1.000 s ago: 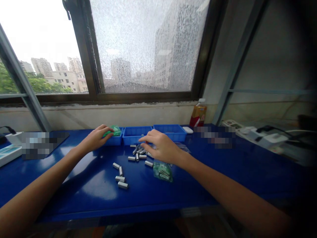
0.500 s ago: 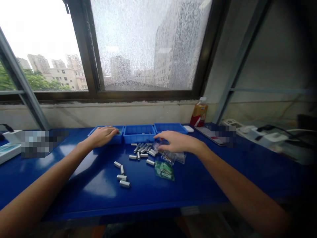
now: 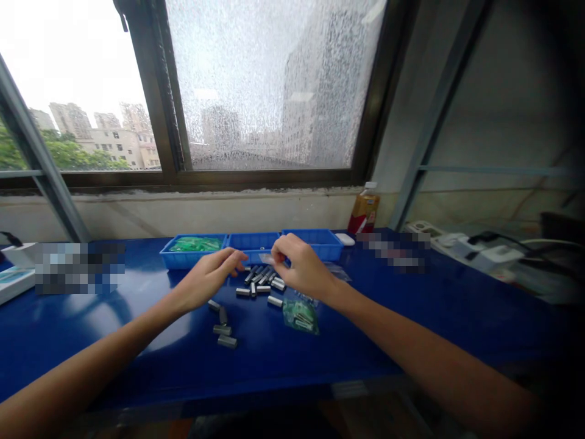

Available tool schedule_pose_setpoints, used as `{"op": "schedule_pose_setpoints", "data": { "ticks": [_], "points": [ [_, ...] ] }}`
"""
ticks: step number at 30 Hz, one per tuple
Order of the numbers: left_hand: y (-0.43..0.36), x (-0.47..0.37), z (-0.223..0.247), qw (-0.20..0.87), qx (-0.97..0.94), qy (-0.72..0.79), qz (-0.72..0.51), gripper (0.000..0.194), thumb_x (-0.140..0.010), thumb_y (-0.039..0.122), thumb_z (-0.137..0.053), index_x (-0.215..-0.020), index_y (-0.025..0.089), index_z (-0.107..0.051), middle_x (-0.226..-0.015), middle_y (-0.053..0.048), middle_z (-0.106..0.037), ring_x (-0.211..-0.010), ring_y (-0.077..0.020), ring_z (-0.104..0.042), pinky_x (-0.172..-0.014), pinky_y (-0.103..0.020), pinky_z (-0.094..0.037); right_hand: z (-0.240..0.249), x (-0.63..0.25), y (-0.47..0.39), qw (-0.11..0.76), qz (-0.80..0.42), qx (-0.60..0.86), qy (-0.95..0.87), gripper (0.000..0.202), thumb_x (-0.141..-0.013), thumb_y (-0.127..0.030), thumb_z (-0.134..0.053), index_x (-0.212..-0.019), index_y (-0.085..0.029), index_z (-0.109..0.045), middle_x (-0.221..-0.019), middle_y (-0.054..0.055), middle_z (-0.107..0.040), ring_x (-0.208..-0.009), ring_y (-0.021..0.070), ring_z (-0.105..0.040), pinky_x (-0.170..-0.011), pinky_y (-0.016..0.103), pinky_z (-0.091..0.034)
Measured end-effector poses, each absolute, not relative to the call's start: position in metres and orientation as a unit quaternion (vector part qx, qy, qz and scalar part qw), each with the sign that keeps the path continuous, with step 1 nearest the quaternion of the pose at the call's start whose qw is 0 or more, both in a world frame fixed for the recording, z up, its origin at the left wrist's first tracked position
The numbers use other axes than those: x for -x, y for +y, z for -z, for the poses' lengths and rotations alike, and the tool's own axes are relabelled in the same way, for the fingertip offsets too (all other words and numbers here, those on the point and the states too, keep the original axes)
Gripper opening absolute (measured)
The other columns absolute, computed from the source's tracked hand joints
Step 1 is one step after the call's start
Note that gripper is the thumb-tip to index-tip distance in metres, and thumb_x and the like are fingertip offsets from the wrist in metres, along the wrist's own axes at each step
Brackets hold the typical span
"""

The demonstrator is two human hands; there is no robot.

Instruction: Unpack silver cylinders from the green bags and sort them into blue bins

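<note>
My right hand (image 3: 301,265) is closed in a pinch on a small clear plastic bag (image 3: 265,259), whose pale edge sticks out at the fingertips. My left hand (image 3: 210,277) hovers to its left, fingers apart and holding nothing. Between and below the hands lies a heap of short silver metal cylinders (image 3: 262,289), with several more (image 3: 222,330) nearer the front edge. A green plastic bag with metal pieces in it (image 3: 300,316) rests under my right wrist. Other clear bags (image 3: 337,271) are partly hidden behind that hand.
Along the back of the blue table stand a blue bin of green bags (image 3: 194,263), a middle blue bin (image 3: 253,241) with a small piece inside, and a right blue bin (image 3: 336,251). A bottle (image 3: 364,210) and a white object (image 3: 345,239) stand nearby. Chargers and cables (image 3: 489,253) lie right.
My left hand has come away from the left bin, moving right and nearer, uncovering green bags. My right hand has moved left and closed on a clear bag.
</note>
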State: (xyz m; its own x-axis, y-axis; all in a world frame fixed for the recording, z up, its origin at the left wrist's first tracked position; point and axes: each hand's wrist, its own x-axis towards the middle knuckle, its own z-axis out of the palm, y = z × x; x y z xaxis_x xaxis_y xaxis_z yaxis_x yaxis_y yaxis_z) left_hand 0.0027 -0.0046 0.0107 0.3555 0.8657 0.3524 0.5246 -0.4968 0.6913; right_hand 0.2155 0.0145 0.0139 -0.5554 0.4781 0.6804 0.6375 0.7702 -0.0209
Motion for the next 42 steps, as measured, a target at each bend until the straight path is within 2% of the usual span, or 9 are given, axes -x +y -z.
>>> {"op": "schedule_pose_setpoints", "data": {
  "ticks": [3,7,12,15,18,26,31,35,42],
  "points": [
    [-0.015,-0.016,-0.008,0.393,-0.731,0.421,-0.366,0.046,-0.088,0.050,-0.030,-0.085,0.015,-0.058,-0.078,-0.004,-0.061,-0.068,-0.0156,-0.054,-0.055,-0.025,-0.039,-0.014,-0.206,0.000,0.342,0.212,0.259,-0.878,0.015,-0.078,-0.010,-0.045,-0.066,-0.018,-0.049,-0.067,0.003,-0.049,-0.071,0.0165,-0.041,-0.065,0.029,-0.031],
    [-0.014,-0.015,-0.007,0.395,-0.725,0.390,-0.408,0.028,-0.081,0.041,-0.051,-0.080,0.014,-0.057,-0.066,0.000,-0.054,-0.060,-0.0110,-0.049,-0.054,-0.022,-0.038,-0.010,-0.200,-0.012,0.309,0.241,0.228,-0.891,0.015,-0.080,-0.011,-0.044,-0.071,-0.018,-0.054,-0.074,0.005,-0.052,-0.081,0.0191,-0.042,-0.071,0.032,-0.031],
    [-0.012,-0.004,-0.009,0.110,-0.799,0.373,-0.459,0.014,-0.081,0.029,-0.053,-0.084,0.017,-0.059,-0.076,-0.003,-0.060,-0.070,-0.0139,-0.054,-0.064,-0.025,-0.042,-0.010,-0.196,-0.008,0.377,-0.032,0.312,-0.872,0.017,-0.078,-0.033,-0.057,-0.083,-0.016,-0.059,-0.080,0.005,-0.057,-0.084,0.0189,-0.047,-0.077,0.033,-0.036],
    [-0.014,-0.003,-0.007,-0.050,-0.858,0.291,-0.421,0.011,-0.083,0.021,-0.051,-0.088,0.019,-0.060,-0.082,-0.005,-0.061,-0.077,-0.0150,-0.054,-0.072,-0.028,-0.043,-0.007,-0.195,0.000,0.395,-0.277,0.339,-0.808,0.034,-0.085,-0.043,-0.042,-0.072,-0.015,-0.057,-0.064,0.001,-0.054,-0.063,0.0129,-0.049,-0.061,0.026,-0.038],
    [-0.015,-0.005,-0.005,-0.091,-0.884,0.260,-0.377,0.015,-0.084,0.017,-0.049,-0.095,0.020,-0.059,-0.087,-0.005,-0.061,-0.080,-0.0160,-0.052,-0.074,-0.030,-0.043,-0.002,-0.193,0.006,0.424,-0.372,0.337,-0.754,0.028,-0.082,-0.039,-0.046,-0.069,-0.015,-0.054,-0.059,-0.002,-0.050,-0.053,0.0092,-0.044,-0.050,0.022,-0.034],
    [-0.013,-0.007,-0.001,-0.006,-0.911,0.329,-0.248,0.018,-0.082,0.023,-0.049,-0.096,0.018,-0.059,-0.092,-0.007,-0.060,-0.087,-0.0206,-0.052,-0.080,-0.036,-0.042,-0.002,-0.197,0.009,0.497,-0.179,0.364,-0.767,0.013,-0.078,-0.025,-0.052,-0.084,-0.018,-0.060,-0.058,-0.004,-0.048,-0.050,0.0081,-0.043,-0.046,0.020,-0.032],
    [-0.005,0.002,0.006,-0.031,-0.911,0.378,-0.162,0.025,-0.080,0.031,-0.052,-0.102,0.020,-0.057,-0.096,-0.007,-0.060,-0.090,-0.0232,-0.052,-0.080,-0.037,-0.041,-0.016,-0.230,0.034,0.543,0.020,0.377,-0.750,0.012,-0.080,-0.023,-0.050,-0.082,-0.017,-0.060,-0.071,0.002,-0.056,-0.065,0.0133,-0.052,-0.060,0.025,-0.041],
    [0.000,0.007,0.008,-0.010,-0.912,0.395,-0.109,0.017,-0.080,0.030,-0.052,-0.093,0.020,-0.058,-0.091,-0.005,-0.061,-0.088,-0.0222,-0.052,-0.077,-0.034,-0.041,-0.018,-0.265,0.065,0.485,0.157,0.450,-0.733,0.013,-0.078,-0.023,-0.052,-0.084,-0.016,-0.061,-0.078,0.006,-0.056,-0.078,0.0196,-0.053,-0.074,0.032,-0.041],
    [0.001,0.004,0.009,0.001,-0.899,0.404,-0.169,0.013,-0.085,0.023,-0.042,-0.087,0.017,-0.053,-0.088,-0.005,-0.060,-0.085,-0.0195,-0.052,-0.076,-0.032,-0.041,-0.003,-0.234,0.046,0.388,0.095,0.393,-0.828,0.021,-0.081,-0.033,-0.054,-0.093,-0.017,-0.059,-0.077,0.005,-0.058,-0.078,0.0192,-0.051,-0.073,0.032,-0.041]
  ]
}}
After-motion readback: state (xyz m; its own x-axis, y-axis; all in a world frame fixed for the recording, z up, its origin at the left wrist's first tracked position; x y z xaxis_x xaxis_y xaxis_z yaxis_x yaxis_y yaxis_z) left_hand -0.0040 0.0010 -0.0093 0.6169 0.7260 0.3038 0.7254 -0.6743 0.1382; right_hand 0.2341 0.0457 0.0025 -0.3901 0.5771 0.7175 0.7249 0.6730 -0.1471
